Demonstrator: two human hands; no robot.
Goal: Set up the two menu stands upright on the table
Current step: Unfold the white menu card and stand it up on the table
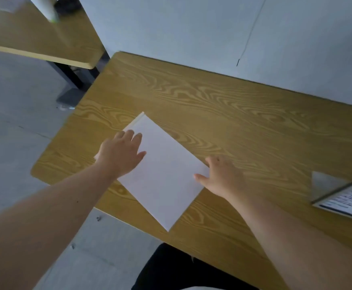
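Observation:
A white menu stand [162, 174] lies flat on the wooden table [223, 105], turned at an angle, its blank face up. My left hand [121, 152] rests flat on its upper left edge with the fingers spread. My right hand [221, 176] touches its right edge, thumb on the white face, fingers curled at the rim. A second menu stand [346, 195] stands at the right edge of the view, with a printed sheet and a clear triangular side; it is partly cut off.
A grey wall [212, 28] runs along the table's far side. Another wooden table [35, 38] on a dark leg stands at the upper left. Grey floor [14, 122] lies to the left. A dark shape [181, 268] sits below the table's near edge.

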